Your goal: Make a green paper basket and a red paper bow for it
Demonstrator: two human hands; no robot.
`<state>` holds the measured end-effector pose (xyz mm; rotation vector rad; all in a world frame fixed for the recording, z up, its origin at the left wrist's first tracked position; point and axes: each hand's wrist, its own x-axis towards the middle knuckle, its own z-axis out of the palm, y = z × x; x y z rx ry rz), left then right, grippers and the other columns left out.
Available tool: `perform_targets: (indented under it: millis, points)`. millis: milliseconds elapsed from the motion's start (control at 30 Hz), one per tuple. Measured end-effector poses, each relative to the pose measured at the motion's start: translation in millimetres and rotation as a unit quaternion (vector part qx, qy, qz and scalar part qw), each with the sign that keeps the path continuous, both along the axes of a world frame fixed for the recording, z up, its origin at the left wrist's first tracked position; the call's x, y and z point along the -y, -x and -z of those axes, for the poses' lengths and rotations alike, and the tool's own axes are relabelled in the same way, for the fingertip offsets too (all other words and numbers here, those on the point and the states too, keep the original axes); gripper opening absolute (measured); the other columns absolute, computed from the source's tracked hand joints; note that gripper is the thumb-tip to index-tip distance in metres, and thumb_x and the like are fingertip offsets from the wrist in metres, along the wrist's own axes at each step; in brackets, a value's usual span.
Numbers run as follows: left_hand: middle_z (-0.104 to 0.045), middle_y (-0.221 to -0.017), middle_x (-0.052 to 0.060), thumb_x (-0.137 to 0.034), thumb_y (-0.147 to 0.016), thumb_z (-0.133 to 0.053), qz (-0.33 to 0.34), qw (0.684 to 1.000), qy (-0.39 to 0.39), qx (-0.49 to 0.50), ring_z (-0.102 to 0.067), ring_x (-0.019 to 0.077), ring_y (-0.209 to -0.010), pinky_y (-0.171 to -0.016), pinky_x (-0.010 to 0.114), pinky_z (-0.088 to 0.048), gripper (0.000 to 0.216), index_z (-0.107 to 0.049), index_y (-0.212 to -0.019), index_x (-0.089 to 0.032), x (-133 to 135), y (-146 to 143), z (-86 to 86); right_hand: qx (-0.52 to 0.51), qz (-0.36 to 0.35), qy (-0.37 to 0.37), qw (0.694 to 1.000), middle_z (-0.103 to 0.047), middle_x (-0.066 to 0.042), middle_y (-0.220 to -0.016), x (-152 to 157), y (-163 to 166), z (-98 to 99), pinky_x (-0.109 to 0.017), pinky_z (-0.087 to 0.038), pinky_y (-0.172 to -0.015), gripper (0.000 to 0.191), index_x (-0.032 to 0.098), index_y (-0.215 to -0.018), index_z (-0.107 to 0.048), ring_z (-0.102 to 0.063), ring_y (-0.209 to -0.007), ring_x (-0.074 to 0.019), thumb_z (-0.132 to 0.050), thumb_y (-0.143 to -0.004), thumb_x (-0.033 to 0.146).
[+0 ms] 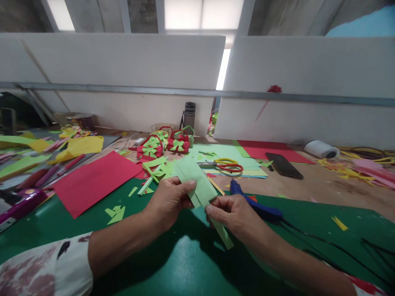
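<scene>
Light-green paper (201,181), dark-green mat (182,263)

Backlit: blown-out white rectangular window panes (183,14) up top, more light through the narrow slit (223,70) between flat white wall panels (123,61). Glossy green worktop (182,255) has a pale glare patch, dark shadows either side. Wide-lens stretch toward corners, patterned white fabric sleeve (46,267) included.
</scene>
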<state>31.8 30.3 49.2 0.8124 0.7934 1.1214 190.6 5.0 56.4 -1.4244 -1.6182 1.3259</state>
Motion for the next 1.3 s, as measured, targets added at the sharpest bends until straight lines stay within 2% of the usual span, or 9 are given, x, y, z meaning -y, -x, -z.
perform_targets:
  millis: [167, 333, 467, 800, 933, 1300]
  points:
    - [-0.068, -0.077, 0.01, -0.026, -0.062, -0.078, 0.007, 1.0, -0.004, 0.0, -0.064, 0.018, -0.065, -0.06, 0.029, -0.051, 0.034, -0.064, -0.085, -0.006, 1.5, 0.1, 0.8, 0.006, 0.012, 0.001, 1.0, -0.047, 0.005, -0.043, 0.2, 1.1, -2.7, -0.021, -0.028, -0.042, 0.026, 0.017, -0.047, -0.051, -0.035, -0.04, -0.0059, -0.058, -0.072, 0.024]
    - [-0.066, -0.07, 0.006, -0.023, -0.061, -0.079, -0.004, 1.0, 0.009, 0.01, -0.06, 0.0125, -0.057, -0.051, 0.022, -0.047, 0.03, -0.064, -0.08, -0.006, 0.7, -1.0, 1.2, 0.013, 0.015, -0.006, 1.0, -0.05, 0.004, -0.045, -0.7, 0.1, -1.8, -0.021, -0.029, -0.043, 0.023, 0.017, -0.049, -0.052, -0.038, -0.041, -0.0066, -0.057, -0.071, 0.024]
    - [-0.066, -0.068, 0.006, -0.021, -0.06, -0.079, -0.008, 1.0, 0.024, 0.018, -0.06, 0.0133, -0.056, -0.05, 0.022, -0.049, 0.028, -0.064, -0.078, -0.005, 0.2, -2.8, 0.9, 0.023, 0.005, -0.022, 0.999, -0.049, 0.004, -0.046, -3.1, -1.8, 2.9, -0.021, -0.029, -0.043, 0.023, 0.016, -0.051, -0.052, -0.038, -0.042, -0.0061, -0.057, -0.071, 0.026]
    - [-0.063, -0.062, 0.006, -0.014, -0.08, -0.061, -0.018, 0.999, 0.042, 0.024, -0.058, 0.0111, -0.048, -0.041, 0.018, -0.045, 0.011, -0.062, -0.081, -0.003, -1.1, -4.0, 2.3, 0.034, 0.008, -0.017, 0.999, -0.042, 0.006, -0.045, -5.0, -2.1, 4.4, -0.021, -0.025, -0.041, 0.023, 0.017, -0.05, -0.05, -0.033, -0.041, -0.0053, -0.058, -0.068, 0.028]
    - [-0.063, -0.062, 0.006, -0.012, -0.083, -0.056, -0.015, 0.998, 0.047, 0.026, -0.059, 0.0111, -0.048, -0.039, 0.017, -0.045, 0.01, -0.062, -0.081, -0.004, -0.9, -5.4, 0.7, 0.037, 0.012, -0.012, 0.999, -0.04, 0.006, -0.044, -4.5, -1.4, 3.7, -0.021, -0.023, -0.04, 0.023, 0.017, -0.05, -0.049, -0.031, -0.04, -0.0051, -0.058, -0.068, 0.028]
    - [-0.065, -0.064, 0.006, -0.011, -0.085, -0.054, -0.025, 0.998, 0.053, 0.016, -0.062, 0.0129, -0.052, -0.048, 0.022, -0.052, 0.01, -0.061, -0.081, -0.005, 1.5, -6.1, -2.5, 0.007, 0.021, 0.002, 1.0, -0.044, 0.005, -0.046, -0.6, -1.4, 6.5, -0.021, -0.022, -0.04, 0.021, 0.015, -0.051, -0.054, -0.032, -0.041, -0.0049, -0.06, -0.067, 0.028]
